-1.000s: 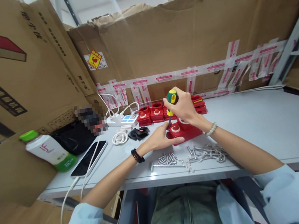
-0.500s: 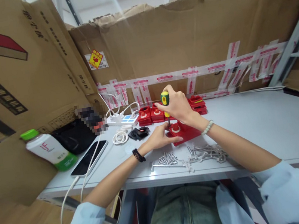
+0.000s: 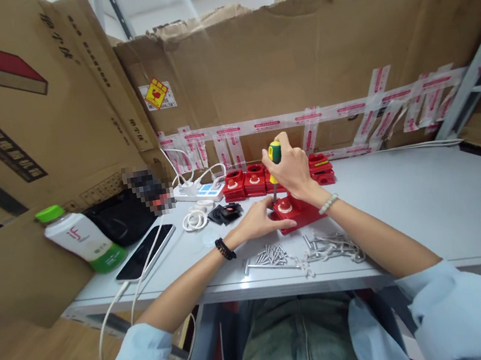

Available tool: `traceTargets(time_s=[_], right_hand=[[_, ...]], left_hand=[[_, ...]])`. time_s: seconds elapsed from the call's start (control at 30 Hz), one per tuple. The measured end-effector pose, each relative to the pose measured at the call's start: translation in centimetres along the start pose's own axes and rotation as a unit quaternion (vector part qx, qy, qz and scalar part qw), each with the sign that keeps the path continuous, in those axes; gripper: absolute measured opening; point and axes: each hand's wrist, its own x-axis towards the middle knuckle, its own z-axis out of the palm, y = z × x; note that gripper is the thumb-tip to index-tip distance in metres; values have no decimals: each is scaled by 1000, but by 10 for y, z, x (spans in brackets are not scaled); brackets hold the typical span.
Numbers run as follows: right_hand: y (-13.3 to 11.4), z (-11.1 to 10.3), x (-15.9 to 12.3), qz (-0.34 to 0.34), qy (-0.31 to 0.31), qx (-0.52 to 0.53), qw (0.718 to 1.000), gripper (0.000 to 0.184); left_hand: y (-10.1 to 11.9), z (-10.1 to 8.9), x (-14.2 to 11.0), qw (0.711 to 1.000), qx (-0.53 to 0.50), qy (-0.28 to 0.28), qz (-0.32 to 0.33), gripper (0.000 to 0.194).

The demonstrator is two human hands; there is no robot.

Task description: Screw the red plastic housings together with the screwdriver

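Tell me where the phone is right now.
In the head view, the phone lies on the table's left side, screen up, just right of the white bottle with the green cap.

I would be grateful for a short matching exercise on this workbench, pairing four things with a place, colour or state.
Things:
1. Screwdriver
2. Bottle
3. Smartphone
4. Small metal fasteners

Descriptions:
A. Lying flat, with a dark screen facing up
B. In a loose pile near the front edge of the workbench
C. Green cap, white and green body
D. Gripped in the right hand, shaft pointing down

Right pairs: 1-D, 2-C, 3-A, 4-B
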Motion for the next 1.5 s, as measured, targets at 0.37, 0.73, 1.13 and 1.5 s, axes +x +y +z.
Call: traceTargets(time_s=[0.37,0.73,1.13,1.5], right_hand=[[-2,1,0,11,7,-31,999,40],[0,8,-5,-23,64,45,997,29],[-8,2,-7,-17,12,-29,999,35],[-22,-18,-4,-27,-76,-148,986,38]], left_hand=[[0,2,-1,1000,-8,1,-3,66],[-3,2,-2,1000,-29,4,-5,62],[-4,3,-2,999,-30,16,-4,60],[-1,2,-3,1000,-18,14,0,55]])
